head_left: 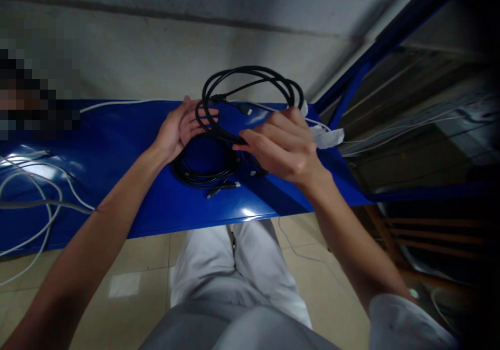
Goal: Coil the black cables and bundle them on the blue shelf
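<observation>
Glossy blue tabletop [117, 147] against a bare grey wall [156, 53], under dim light. Lifted off that surface and stretched between both hands: a black cable coil [250, 71] of several loose loops, standing up above the knuckles and arching from one hand to the other.

Left hand [177, 131] palm-up, fingers curled lightly around the strands at its end of the coil, thumb on top. Right hand [285, 144] back to the camera, wrapped over the strands at the other end, index finger stretched toward the left hand; the exact pinch hidden behind the knuckles.

Directly beneath both hands, flat on the blue top: a second black coil [203, 175], wound tighter, with its plug ends [221, 188] poking out on the side nearest the wrists.

Just beyond the right hand's knuckles, a crumpled white scrap [328, 137] at the table's corner, touching a thin white lead running off to the outside. Farther out past that hand, a slanted blue frame post [351, 87] and, lower down, a wooden chair [410, 235] in shadow.

Well outside the left forearm, loose white cables [42, 204] looping over the tabletop and off its near edge.

Below both forearms, white trousers [242, 266] and beige floor tiles [128, 266].
</observation>
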`<state>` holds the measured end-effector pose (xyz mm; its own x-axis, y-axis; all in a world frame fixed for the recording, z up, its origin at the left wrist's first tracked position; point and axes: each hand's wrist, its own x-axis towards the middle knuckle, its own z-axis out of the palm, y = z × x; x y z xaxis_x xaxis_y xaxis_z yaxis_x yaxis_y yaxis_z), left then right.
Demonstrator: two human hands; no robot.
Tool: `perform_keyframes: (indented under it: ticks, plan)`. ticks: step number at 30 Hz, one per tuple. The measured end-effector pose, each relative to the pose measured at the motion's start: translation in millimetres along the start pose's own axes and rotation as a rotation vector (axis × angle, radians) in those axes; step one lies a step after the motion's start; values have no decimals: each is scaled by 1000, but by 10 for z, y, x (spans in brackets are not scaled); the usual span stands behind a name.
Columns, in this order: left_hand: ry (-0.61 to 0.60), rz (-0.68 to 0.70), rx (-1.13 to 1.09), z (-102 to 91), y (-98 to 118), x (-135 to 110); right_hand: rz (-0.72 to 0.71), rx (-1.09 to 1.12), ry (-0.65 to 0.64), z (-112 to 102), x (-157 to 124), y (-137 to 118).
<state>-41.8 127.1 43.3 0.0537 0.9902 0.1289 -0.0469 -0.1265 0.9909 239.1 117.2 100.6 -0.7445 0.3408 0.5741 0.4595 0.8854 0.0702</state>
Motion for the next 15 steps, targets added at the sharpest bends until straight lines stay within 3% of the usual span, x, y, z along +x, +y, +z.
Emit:
perform_keyframes:
  ticks: [5,9,12,15]
  plan:
    - [42,14,98,-116,46,34,-124,18,-47,146,173,-80]
    - [76,37,114,-228,22,51,-211,79,16,305,288,-77]
    - [136,14,47,-293,-26,73,-324,36,101,461,324,-42]
    - [211,-59,-176,-310,-64,100,-411,6,208,592,324,-30]
